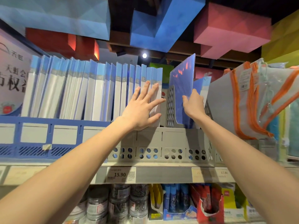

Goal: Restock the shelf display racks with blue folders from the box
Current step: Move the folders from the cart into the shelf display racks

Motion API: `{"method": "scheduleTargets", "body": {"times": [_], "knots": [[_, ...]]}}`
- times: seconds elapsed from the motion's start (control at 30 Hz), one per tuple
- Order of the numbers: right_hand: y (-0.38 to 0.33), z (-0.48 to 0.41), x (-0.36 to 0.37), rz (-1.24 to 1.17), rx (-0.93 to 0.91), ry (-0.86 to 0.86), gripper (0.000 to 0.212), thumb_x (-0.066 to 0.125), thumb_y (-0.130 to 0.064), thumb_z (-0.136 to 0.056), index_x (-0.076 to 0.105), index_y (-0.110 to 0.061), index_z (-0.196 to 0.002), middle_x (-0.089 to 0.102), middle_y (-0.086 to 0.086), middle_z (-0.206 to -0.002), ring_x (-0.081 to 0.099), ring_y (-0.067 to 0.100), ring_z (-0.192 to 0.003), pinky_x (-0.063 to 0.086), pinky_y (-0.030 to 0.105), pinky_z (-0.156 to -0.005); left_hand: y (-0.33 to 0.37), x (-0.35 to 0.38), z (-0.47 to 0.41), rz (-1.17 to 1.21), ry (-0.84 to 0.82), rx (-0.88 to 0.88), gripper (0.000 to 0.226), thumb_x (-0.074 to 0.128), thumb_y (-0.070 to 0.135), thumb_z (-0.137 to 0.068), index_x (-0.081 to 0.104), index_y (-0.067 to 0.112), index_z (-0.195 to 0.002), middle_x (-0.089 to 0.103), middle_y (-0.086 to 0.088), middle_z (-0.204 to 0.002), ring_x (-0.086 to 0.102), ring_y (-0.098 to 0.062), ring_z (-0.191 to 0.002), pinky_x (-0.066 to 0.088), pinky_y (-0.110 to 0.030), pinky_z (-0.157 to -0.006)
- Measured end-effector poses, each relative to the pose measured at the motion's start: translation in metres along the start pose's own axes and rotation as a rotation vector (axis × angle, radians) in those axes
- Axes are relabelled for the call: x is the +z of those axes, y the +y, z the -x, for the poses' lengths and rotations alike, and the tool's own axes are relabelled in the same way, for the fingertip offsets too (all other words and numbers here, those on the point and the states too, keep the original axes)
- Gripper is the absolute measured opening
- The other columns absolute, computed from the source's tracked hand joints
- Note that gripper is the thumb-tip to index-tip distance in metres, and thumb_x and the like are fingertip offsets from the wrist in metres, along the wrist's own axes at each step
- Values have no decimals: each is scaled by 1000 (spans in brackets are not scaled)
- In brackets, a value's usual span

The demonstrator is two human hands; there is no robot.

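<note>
1. Along the front edge of the shelf (145, 165) two racks sit side by side. A blue rack (48, 135) with a slatted front and blank label windows is toward the left end. A grey rack (161, 143) of hard plastic punched with round holes is near the middle.
2. Both racks hold a row of folders (80, 88) standing on end with their spines toward you. The folders are glossy white with a pale blue band at the top. They fill the blue rack and the left part of the grey rack.
3. Your left hand (142, 107) lies flat against the last folders of that row, fingers straight and spread, gripping nothing.
4. Just right of that hand stands a grey divider (170, 107) with a curved top and oval holes.
5. The blue folder (182, 81) is a smooth, see-through sheet catching orange glints. It stands upright in the slot right of the divider and rises above the row. Its lower edge is hidden behind the rack's front wall.
6. Your right hand (193, 102) grips the folder's near edge, thumb on the face and fingers curled behind.
7. At the shelf's right end, grey pouches (250, 102) with orange zip trim lean together.
8. A price tag (120, 174) reading 15.90 sits on the shelf's front strip. Below it stand clear jars (97, 206) with dark metal contents.
</note>
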State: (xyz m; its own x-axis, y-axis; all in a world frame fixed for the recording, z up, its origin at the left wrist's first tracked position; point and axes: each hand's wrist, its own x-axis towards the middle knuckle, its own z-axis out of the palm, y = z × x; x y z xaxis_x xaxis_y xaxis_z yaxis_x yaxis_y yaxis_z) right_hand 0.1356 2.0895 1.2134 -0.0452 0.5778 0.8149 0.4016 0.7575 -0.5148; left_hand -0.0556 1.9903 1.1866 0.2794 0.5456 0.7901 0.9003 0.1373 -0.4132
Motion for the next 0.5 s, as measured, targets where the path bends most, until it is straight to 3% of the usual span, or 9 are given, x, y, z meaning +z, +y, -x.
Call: {"method": "scheduleTargets", "body": {"times": [0.13,0.23,0.4,0.5], "knots": [[10,13,0,27,28,-73,28,40,-22,-107,45,2,-121,51,20,-121,43,26,-89,32,32,-73,0,2,0,-3,-7,-8,61,35,59,-100,28,39,-156,-14,-5,-169,-22,-31,-153,-7,-54,-124],[11,11,-8,110,49,-129,30,42,-23,-106,48,3,-119,52,18,-116,43,26,-86,30,31,-64,4,5,1,0,7,-17,61,34,60,-98,29,40,-156,-15,-4,-169,-23,-31,-153,-6,-56,-124],[8,4,-4,119,56,-87,27,43,-21,-106,50,1,-119,49,13,-107,46,27,-88,34,32,-71,3,7,0,6,18,-25,60,33,60,-98,29,41,-155,-15,-3,-169,-24,-30,-152,-7,-55,-124],[13,9,-5,99,94,-99,23,42,-22,-106,50,-1,-115,49,14,-105,47,23,-83,33,27,-57,4,7,-2,5,13,-32,60,34,59,-98,30,41,-155,-13,-4,-169,-23,-31,-153,-5,-57,-124]]}}
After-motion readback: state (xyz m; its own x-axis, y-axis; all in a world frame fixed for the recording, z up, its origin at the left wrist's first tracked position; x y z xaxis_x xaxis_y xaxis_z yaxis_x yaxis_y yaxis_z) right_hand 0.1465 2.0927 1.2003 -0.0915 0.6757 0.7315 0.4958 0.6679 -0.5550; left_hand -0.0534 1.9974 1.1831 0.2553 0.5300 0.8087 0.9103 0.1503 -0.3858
